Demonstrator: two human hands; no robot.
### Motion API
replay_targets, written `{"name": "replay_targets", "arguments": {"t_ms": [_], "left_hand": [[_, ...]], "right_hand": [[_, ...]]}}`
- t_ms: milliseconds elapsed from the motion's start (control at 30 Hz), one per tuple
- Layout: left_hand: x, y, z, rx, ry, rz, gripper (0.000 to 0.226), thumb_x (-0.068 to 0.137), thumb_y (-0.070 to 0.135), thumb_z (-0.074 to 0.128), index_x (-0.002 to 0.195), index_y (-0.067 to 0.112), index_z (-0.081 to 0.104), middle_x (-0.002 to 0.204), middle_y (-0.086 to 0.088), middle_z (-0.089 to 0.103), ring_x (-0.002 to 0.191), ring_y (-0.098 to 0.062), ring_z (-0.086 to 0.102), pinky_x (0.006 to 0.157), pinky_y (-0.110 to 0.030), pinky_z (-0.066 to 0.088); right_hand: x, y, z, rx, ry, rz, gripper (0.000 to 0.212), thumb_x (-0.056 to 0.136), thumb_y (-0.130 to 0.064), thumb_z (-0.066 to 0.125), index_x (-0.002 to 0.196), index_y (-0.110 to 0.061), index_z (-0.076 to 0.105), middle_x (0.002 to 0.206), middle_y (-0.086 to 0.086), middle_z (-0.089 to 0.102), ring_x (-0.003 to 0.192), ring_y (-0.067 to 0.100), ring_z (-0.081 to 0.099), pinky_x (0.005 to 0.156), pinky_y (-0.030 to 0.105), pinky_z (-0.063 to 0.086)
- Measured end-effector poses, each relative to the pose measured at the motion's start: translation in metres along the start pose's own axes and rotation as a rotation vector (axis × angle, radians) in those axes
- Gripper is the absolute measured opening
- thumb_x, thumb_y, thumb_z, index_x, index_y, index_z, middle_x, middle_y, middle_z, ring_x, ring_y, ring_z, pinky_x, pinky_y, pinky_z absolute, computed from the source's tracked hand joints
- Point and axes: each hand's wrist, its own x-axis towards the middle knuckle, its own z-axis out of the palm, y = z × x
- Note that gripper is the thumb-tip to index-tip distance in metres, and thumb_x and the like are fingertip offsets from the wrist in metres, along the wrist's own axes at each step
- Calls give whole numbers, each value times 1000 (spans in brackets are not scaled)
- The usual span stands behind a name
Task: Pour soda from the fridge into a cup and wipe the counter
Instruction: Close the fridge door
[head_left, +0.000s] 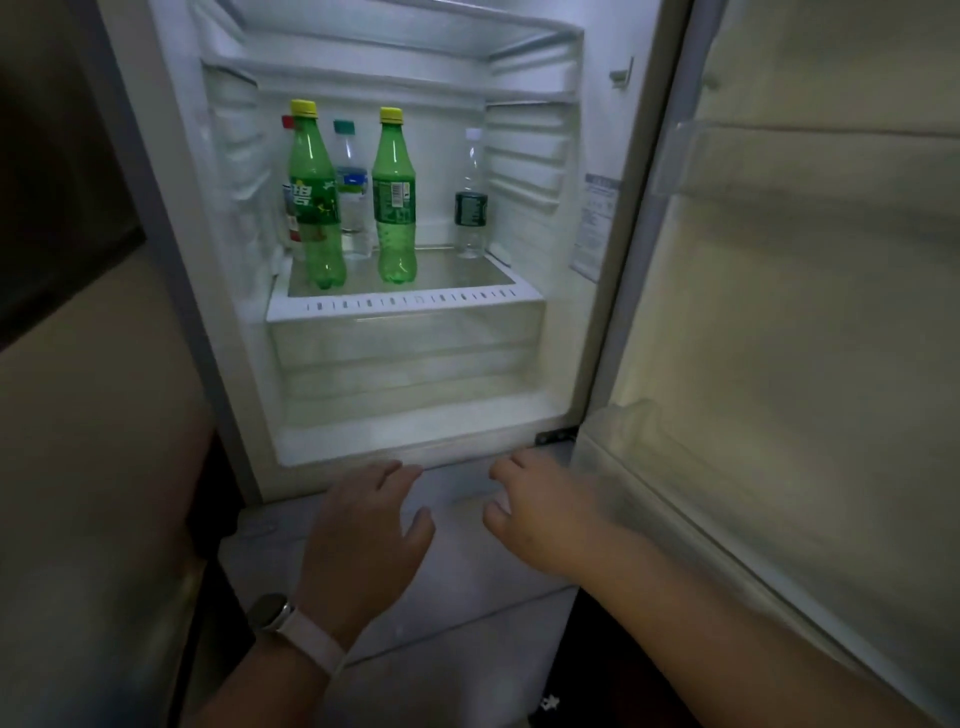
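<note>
The fridge (524, 171) stands open in front of me, lit inside. On its glass shelf (405, 301) stand two green soda bottles with yellow caps, one at the left (314, 202) and one in the middle (394, 202). My left hand (363, 535), with a watch on the wrist, hovers low before the fridge's bottom edge, fingers relaxed and holding nothing. My right hand (540, 509) hangs beside it, fingers loosely curled and empty. Both hands are well below the bottles.
Clear water bottles stand behind the sodas: one with a green cap (350, 197), one at the right (471, 202), and a red-capped one (290, 197) mostly hidden. The open fridge door (779, 312) fills the right side. A clear drawer (410, 358) sits under the shelf.
</note>
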Motion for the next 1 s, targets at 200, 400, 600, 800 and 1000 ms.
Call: {"name": "replay_targets", "arguments": {"t_ms": [200,400,600,800,1000], "left_hand": [[-49,26,-7,-59,-137,104,60,77,60,44,126,29,63,126,3,63,114,-18,58,97,-38,48],[-109,61,-9,37,-167,124,57,81,61,45,124,29,64,124,2,65,110,-20,62,93,-37,50],[-178,125,-5,64,-161,116,55,81,57,48,120,24,67,120,-2,67,106,-25,65,89,-44,53],[-252,175,-16,33,-162,29,54,81,59,46,119,27,67,120,2,66,107,-21,63,92,-39,51],[-303,204,-28,-68,-200,-40,58,77,61,42,120,29,66,120,13,62,112,-10,56,95,-21,37]], "right_hand": [[-59,15,-1,32,11,-10,43,95,-44,44,127,-17,56,121,5,57,110,24,53,89,35,45],[-138,35,-9,62,-17,-54,38,95,-40,45,118,-13,58,114,7,57,105,27,52,88,40,47],[-229,55,-20,159,-48,-96,33,97,-39,44,115,-14,57,108,3,55,100,22,51,85,40,48],[-307,60,-42,252,-141,-99,43,99,-42,43,136,-19,47,129,-2,49,114,20,51,94,40,46],[-362,62,-50,262,-119,-83,44,99,-41,42,139,-21,45,130,-3,49,115,16,48,94,37,46]]}}
